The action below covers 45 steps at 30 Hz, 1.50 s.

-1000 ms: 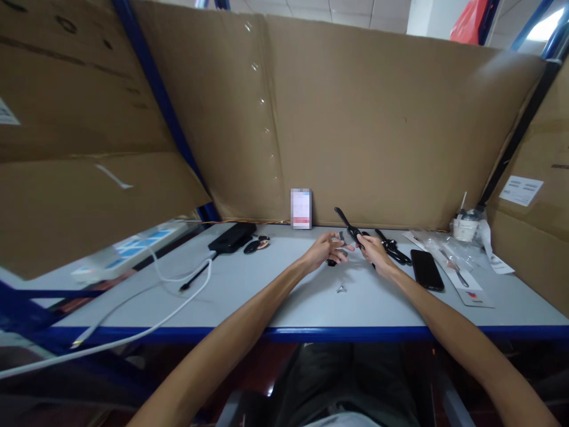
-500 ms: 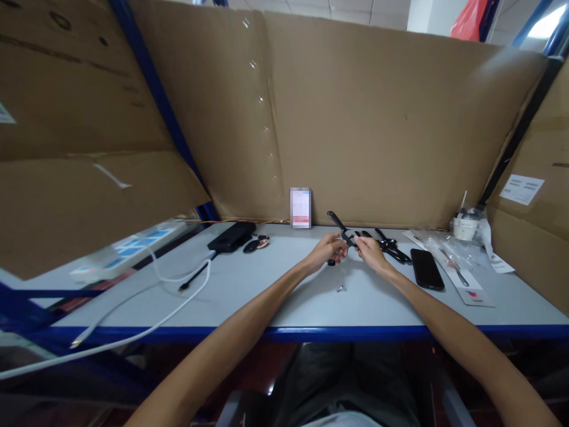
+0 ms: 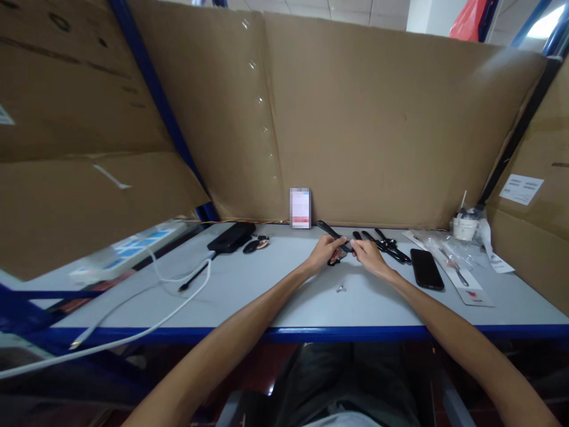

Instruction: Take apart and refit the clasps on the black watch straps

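Observation:
My left hand (image 3: 326,252) and my right hand (image 3: 368,255) meet over the middle of the grey table (image 3: 275,296). Both pinch a thin black strap (image 3: 328,229) whose free end sticks out to the upper left, past my left fingers. A small dark piece sits under my left hand, partly hidden. A tiny metal part (image 3: 341,289) lies on the table just in front of my hands. More black straps (image 3: 386,244) lie right behind my right hand.
A black phone (image 3: 426,268) lies to the right, beside clear packets (image 3: 444,252) and a white tape roll (image 3: 464,228). A small card (image 3: 300,208) leans on the cardboard wall. At left lie a black box (image 3: 231,237), a white cable (image 3: 178,296) and a power strip (image 3: 128,249).
The strap's free end has dropped and swung left, from upright to nearly flat. My hands have closed in on each other around it.

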Tool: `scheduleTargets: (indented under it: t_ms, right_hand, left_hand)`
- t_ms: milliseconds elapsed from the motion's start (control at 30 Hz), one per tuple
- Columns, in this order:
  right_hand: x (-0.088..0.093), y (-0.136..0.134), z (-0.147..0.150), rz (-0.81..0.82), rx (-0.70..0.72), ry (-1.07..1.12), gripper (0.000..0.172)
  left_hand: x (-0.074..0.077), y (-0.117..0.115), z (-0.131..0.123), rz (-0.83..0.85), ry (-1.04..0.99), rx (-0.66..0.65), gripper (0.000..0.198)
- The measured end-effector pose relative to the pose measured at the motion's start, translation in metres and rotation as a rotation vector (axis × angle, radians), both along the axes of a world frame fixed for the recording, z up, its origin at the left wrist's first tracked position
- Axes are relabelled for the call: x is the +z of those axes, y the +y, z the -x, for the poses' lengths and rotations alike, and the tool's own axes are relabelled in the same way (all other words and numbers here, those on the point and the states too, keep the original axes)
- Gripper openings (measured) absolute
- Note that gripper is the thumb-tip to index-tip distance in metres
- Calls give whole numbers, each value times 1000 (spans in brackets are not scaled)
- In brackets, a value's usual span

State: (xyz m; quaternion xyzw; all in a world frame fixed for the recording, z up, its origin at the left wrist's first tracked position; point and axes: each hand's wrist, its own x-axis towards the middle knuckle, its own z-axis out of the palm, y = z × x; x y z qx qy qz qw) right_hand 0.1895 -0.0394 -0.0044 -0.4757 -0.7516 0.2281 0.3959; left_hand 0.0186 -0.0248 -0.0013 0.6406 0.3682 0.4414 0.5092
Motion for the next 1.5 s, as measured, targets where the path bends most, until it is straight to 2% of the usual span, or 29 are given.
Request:
scheduleTargets:
  t_ms: [300,533,767,1000,1167,1333,1500]
  right_hand:
    - [-3,3,-1,3,19,11,53]
    - [-2,6,-3,75,115,84,53]
    - [-4,8,-3,104,103,75,52]
    - [-1,6,-2,235,196,184,48]
    - [5,1,-4,412,218,249,45]
    - [9,-2,-4,511,241,261,47]
    - [5,1,1,427,208,265,45]
  left_hand:
    - [-5,4,-1,-38,8,71,55]
    - [-4,3,-2,-29,-11,90,57]
    - [-5,5,-2,-36,-13,96,55]
    - [-5,5,-1,-59,-16,100,53]
    - [-2,4,0,-70,-21,85,52]
    - [2,3,1,-73,-18,86,54]
    - [2,3,1,-73,-21,94,54]
